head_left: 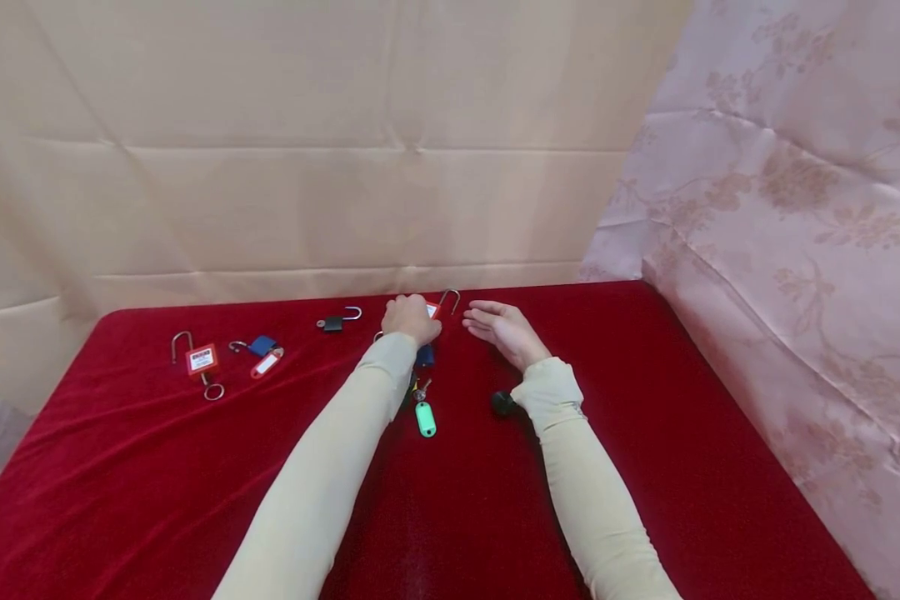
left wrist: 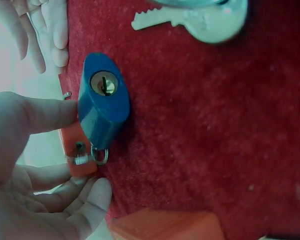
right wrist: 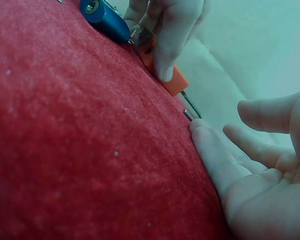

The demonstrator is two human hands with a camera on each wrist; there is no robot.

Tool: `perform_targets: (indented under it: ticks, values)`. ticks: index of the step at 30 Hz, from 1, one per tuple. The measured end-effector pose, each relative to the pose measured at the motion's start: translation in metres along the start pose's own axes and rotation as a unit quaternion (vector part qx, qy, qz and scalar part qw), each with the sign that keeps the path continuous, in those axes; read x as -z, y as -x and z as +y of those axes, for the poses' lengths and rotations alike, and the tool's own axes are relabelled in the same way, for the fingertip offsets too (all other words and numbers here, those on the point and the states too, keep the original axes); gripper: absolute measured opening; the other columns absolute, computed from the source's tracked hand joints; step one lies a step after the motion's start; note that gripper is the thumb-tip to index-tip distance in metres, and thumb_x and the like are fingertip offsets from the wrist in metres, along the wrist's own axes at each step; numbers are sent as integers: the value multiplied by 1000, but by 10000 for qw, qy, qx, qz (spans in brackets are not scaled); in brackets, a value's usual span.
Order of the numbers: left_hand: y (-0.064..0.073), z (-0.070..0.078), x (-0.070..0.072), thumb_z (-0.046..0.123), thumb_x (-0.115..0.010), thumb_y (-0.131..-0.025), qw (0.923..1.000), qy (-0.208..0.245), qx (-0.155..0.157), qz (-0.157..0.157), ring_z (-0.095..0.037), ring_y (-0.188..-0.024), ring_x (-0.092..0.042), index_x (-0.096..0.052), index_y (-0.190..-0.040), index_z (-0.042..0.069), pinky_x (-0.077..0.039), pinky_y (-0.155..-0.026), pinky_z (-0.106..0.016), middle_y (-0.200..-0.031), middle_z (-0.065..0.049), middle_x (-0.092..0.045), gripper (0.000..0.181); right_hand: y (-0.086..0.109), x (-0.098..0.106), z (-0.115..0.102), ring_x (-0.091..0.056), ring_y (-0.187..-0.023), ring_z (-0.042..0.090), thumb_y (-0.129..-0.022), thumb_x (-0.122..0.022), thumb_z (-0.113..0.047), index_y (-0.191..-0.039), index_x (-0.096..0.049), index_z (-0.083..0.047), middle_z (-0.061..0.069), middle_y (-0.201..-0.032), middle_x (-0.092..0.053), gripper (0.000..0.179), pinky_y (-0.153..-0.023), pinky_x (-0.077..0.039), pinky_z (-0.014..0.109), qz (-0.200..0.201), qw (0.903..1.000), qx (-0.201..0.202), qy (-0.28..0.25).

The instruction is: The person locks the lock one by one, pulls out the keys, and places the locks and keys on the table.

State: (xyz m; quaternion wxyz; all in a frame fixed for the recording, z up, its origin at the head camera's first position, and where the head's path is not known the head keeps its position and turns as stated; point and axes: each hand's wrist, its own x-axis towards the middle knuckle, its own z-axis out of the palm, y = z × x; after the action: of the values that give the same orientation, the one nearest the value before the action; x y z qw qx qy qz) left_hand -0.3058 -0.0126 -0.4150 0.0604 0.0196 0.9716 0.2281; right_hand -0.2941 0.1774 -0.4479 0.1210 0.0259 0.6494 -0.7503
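Near the back of the table my left hand (head_left: pixel 411 320) pinches a red padlock (right wrist: pixel 177 82) between thumb and fingers. Its shackle (head_left: pixel 451 300) is swung out toward the right. A blue padlock (left wrist: pixel 105 100) lies just in front of that hand, keyhole facing the left wrist camera. My right hand (head_left: pixel 504 329) is held to the right with its fingers extended, holding nothing. In the right wrist view its fingertips (right wrist: pixel 202 132) are close to the shackle's end; I cannot tell whether they touch. A key (left wrist: pixel 215 22) lies nearer the left wrist camera.
Left on the red cloth (head_left: pixel 120 467) are a red padlock with a white label (head_left: pixel 202 359), a blue padlock (head_left: pixel 264 346) with a red-rimmed tag (head_left: pixel 267 363), and a black padlock (head_left: pixel 333 323). A green key tag (head_left: pixel 426 419) lies between my forearms. A dark round object (head_left: pixel 503 404) is beside the right cuff.
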Motion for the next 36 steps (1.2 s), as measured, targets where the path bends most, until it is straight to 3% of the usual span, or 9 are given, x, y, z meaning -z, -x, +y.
perform_targets:
  ticks: [7,16,22,27,33,36]
  values:
    - [4,-5,4,29,-73,-83,9987,467,-201,103,-29,-88,-62,-65,-109,1,-55,-83,-43,-100,-13,-67,39,-2,3,0,-68,-104,20,-104,-54,-6,-146,-46,7,28,-140,-54,44,-98,-51,33,-29,10000,-4,-68]
    - [20,-9,10,32,-73,-90,9872,1388,-667,417,-26,-98,-61,-64,-120,4,-52,-91,-40,-111,-11,-68,42,-5,7,0,-67,-107,23,-105,-53,-5,-147,-44,8,29,-142,-52,46,-99,-50,34,-51,9998,16,-207]
    - [41,-10,17,30,-74,-92,9688,2126,-1058,704,-25,-105,-61,-60,-134,4,-52,-94,-41,-122,-12,-65,51,-4,7,-2,-66,-112,26,-105,-52,-7,-148,-43,9,31,-143,-51,46,-102,-48,36,-82,9999,74,-118]
    - [65,-9,18,27,-77,-89,9525,2389,-1385,1288,-25,-100,-61,-61,-132,4,-54,-89,-40,-118,-12,-64,51,7,3,-18,-60,-123,35,-106,-54,-16,-148,-44,5,27,-142,-54,48,-100,-50,36,-206,9995,50,248]
    - [85,-4,19,26,-80,-86,9254,2571,-1779,2142,-20,-82,-64,-67,-123,3,-56,-74,-35,-105,-10,-65,46,34,-10,-59,-58,-123,41,-108,-50,-20,-146,-44,7,31,-140,-53,48,-99,-51,39,-424,9954,748,430]
    - [92,-2,19,26,-80,-85,9204,2513,-1921,2300,-17,-81,-64,-68,-121,4,-55,-74,-32,-104,-9,-65,44,45,-15,-72,-65,-114,36,-107,-53,-20,-143,-48,7,29,-132,-58,46,-97,-52,39,-435,9933,917,544]
